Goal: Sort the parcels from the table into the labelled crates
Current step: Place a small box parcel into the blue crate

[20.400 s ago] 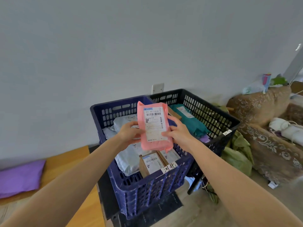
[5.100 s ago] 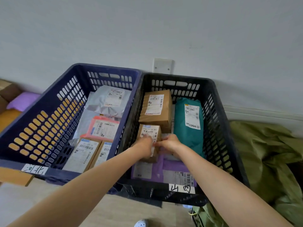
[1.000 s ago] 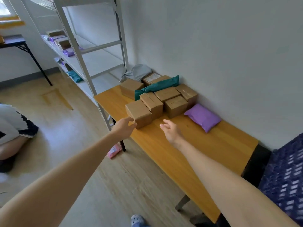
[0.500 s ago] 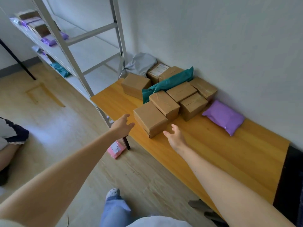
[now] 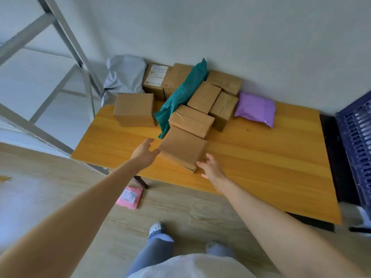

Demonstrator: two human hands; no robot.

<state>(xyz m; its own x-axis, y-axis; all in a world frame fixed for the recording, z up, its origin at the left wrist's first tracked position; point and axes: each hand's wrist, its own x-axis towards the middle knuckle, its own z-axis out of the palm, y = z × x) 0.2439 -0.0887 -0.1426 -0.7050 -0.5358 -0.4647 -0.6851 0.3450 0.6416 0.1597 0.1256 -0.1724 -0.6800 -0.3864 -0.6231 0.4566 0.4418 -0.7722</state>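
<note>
Both your left hand [image 5: 144,153] and right hand [image 5: 211,167] hover with fingers spread and loose, gripping nothing, at either side of the nearest plain brown cardboard box [image 5: 183,150] near the front of the orange wooden table [image 5: 261,157], while the white shipping label [image 5: 156,75] on a rear brown box [image 5: 152,91] is too blurred to read.

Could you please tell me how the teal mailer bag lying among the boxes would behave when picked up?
The teal mailer bag is probably floppy: it sags and creases between the cardboard boxes. Its plastic may be slippery. Lifted by one end, it would likely droop.
</note>
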